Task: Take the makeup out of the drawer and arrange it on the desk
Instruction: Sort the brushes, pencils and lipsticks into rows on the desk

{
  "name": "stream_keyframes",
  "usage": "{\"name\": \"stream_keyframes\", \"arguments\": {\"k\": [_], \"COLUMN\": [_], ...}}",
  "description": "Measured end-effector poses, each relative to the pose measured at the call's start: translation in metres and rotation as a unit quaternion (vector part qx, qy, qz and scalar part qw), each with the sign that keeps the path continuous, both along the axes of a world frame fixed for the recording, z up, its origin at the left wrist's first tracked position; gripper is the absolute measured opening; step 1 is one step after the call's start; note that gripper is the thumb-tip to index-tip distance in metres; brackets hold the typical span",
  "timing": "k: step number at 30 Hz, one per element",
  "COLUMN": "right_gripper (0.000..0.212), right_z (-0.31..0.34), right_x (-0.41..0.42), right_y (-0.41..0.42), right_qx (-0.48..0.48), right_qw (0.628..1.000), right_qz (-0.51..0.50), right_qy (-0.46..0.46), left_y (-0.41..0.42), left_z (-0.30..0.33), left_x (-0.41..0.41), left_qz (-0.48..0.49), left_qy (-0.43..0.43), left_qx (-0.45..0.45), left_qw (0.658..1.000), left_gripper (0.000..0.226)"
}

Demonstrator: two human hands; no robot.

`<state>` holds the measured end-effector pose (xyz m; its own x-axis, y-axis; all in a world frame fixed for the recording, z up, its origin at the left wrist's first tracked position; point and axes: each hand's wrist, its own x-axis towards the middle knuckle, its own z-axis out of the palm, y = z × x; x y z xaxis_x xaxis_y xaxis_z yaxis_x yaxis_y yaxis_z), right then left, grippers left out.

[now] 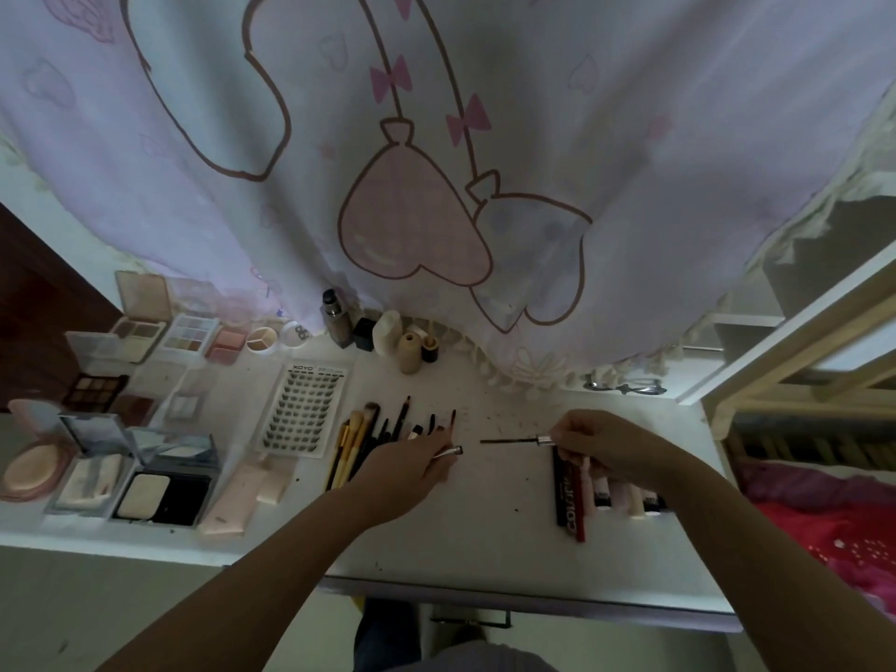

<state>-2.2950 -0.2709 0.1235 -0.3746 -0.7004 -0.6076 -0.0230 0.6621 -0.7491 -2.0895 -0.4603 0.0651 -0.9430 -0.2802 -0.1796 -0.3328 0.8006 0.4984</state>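
Forearms: both reach up from the bottom edge of the view over the white desk (485, 540), whose front edge and a drawer handle (470, 621) lie just beneath them.
Left hand: left hand (412, 460) rests over the desk beside the brushes, its fingers curled round a slim tube whose silver neck (453, 451) pokes out toward the right.
Right hand: right hand (601, 446) pinches the silver cap of a thin dark applicator wand (514, 439), held about level with its tip pointing left at the tube, a gap between the two.
Brushes and pencils: a fan of makeup brushes (356, 446) and dark pencils lies just left of the left hand, tips pointing away from the person.
Lash tray: a card of false lashes (303, 409) sits left of the brushes.
Palettes and compacts: several open palettes (189, 332) and compacts (155, 492) fill the left part of the desk in rough rows.
Bottles: a foundation bottle (337, 324) and small jars stand at the back against the curtain.
Boxes by right wrist: a dark red-lettered box (567, 497) and pale tubes lie under the right forearm; how many tubes is hard to tell.
Backdrop: a pale curtain (436, 138) with pink heart balloons hangs over the desk's rear edge.
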Motion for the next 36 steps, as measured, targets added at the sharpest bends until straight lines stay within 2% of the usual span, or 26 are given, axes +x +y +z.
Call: {"name": "stream_keyframes", "arguments": {"k": [2,5,8,10,12,14,16,19,24,27,33,36], "right_gripper": [0.01,0.003,0.013,0.014,0.014,0.012,0.013,0.023,0.036,0.035,0.033,0.03], "right_z": [-0.009,-0.026,-0.043,-0.055,-0.066,-0.076,-0.083,-0.091,-0.101,-0.104,-0.106,-0.098], "right_x": [-0.001,0.012,0.036,0.054,0.07,0.082,0.088,0.091,0.096,0.098,0.095,0.09], "right_y": [0.009,0.013,0.008,0.002,-0.005,-0.016,-0.028,-0.045,-0.066,-0.076,-0.08,-0.078], "right_qx": [0.012,0.024,0.008,0.0,0.03,0.067,0.093,0.131,0.2,0.205,0.182,0.171], "right_qw": [0.999,0.991,0.974,0.956,0.955,0.969,0.982,0.979,0.947,0.934,0.922,0.925], "right_qz": [-0.041,-0.109,-0.197,-0.258,-0.272,-0.23,-0.162,-0.069,0.032,0.064,0.112,0.13], "right_qy": [-0.019,-0.077,-0.116,-0.14,-0.116,-0.056,0.024,0.141,0.248,0.286,0.324,0.314], "left_y": [0.004,0.018,0.037,0.044,0.045,0.044,0.042,0.034,0.023,0.018,0.013,0.018], "left_z": [-0.008,-0.015,-0.022,-0.026,-0.026,-0.027,-0.028,-0.036,-0.048,-0.054,-0.054,-0.039], "left_x": [0.002,-0.01,-0.025,-0.035,-0.043,-0.048,-0.051,-0.056,-0.061,-0.059,-0.057,-0.059], "left_qz": [0.056,0.122,0.192,0.261,0.267,0.222,0.192,0.156,0.111,0.092,0.092,0.096], "left_qy": [-0.014,-0.033,-0.029,-0.014,-0.029,-0.045,-0.044,-0.081,-0.106,-0.112,-0.078,-0.015], "left_qx": [0.08,0.206,0.23,0.228,0.172,0.053,-0.068,-0.152,-0.18,-0.184,-0.184,-0.201], "left_qw": [0.995,0.97,0.954,0.938,0.948,0.972,0.978,0.973,0.972,0.972,0.975,0.975], "left_gripper": [0.026,0.028,0.033,0.014,0.018,0.029,0.035,0.043,0.045,0.045,0.039,0.025]}}
